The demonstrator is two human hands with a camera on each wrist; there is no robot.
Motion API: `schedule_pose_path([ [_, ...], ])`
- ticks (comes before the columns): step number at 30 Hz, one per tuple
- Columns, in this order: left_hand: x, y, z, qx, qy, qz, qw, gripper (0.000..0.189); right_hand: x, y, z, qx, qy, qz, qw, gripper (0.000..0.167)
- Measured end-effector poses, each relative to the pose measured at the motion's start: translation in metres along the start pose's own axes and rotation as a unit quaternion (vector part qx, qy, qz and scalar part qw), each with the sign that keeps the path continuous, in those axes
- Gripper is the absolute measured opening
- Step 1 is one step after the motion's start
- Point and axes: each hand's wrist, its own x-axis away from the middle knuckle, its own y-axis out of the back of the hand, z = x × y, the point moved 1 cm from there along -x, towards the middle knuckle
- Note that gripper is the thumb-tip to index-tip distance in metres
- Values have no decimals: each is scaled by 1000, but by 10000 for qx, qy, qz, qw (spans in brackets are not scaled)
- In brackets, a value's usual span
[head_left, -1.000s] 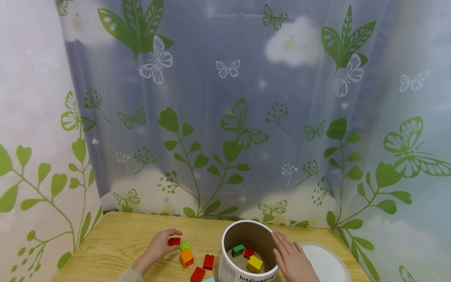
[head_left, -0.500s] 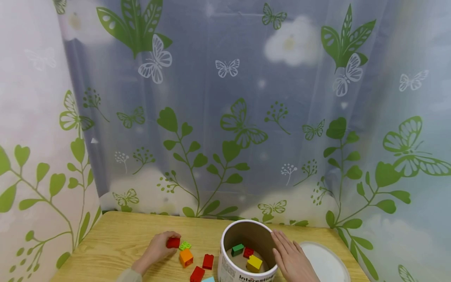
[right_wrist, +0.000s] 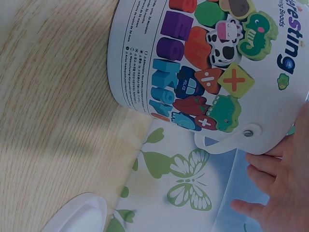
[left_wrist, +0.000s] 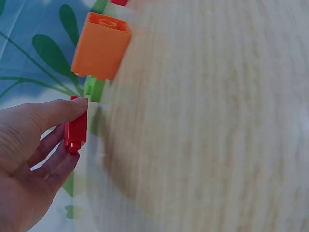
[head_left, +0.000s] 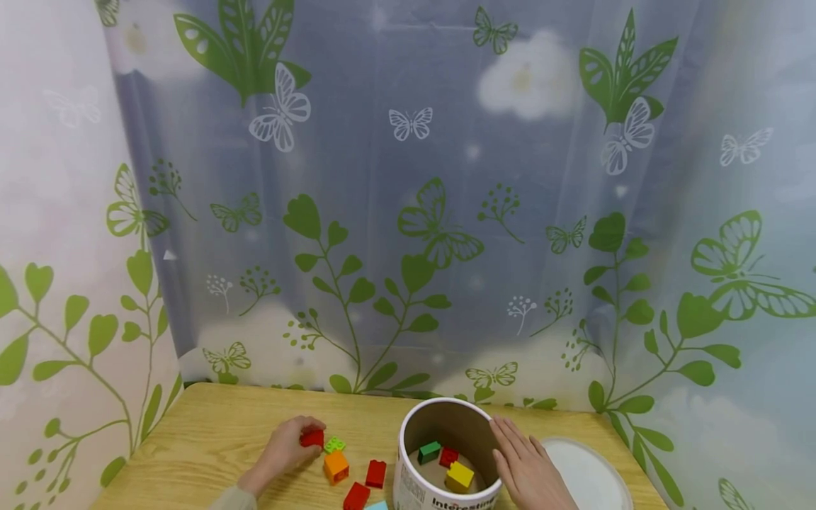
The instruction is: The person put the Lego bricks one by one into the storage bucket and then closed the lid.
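Between thumb and fingers my left hand (head_left: pixel 285 448) pinches a red building block (left_wrist: pixel 76 126). Right beside it lies a lime-green block (head_left: pixel 334 444), and an orange block (head_left: pixel 336 467) sits just nearer. My right hand (head_left: pixel 530 462) rests with straight fingers against the right rim of a white bucket (head_left: pixel 403 473) with printed pictures. Inside the bucket are a yellow block (head_left: pixel 460 477), a dark green block (head_left: pixel 429 452) and a red block (head_left: pixel 449 456). In the right wrist view the fingers touch the bucket's side near its handle (right_wrist: pixel 227 145).
Two more red blocks (head_left: pixel 376 474) lie left of the bucket, with a light blue block (head_left: pixel 377 506) partly cut off at the bottom edge. A white round lid (head_left: pixel 589 473) lies right of the bucket. A patterned curtain (head_left: pixel 408 212) hangs behind the wooden table (head_left: pixel 210 425).
My left fingers have closed round the red block beside the lime-green one. The right hand has stayed on the bucket rim.
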Motion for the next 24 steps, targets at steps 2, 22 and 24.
schedule_pose_path([
  [2,-1,3,-3,42,-25,-104,9999,32,0,1,0,10,7,-15,10000,47],
  [22,-11,25,-51,1,-606,-124,9981,29,0,2,0,55,14,51,10000,46],
  [24,-12,26,-58,21,-653,-108,9978,29,0,3,0,46,7,45,10000,46],
])
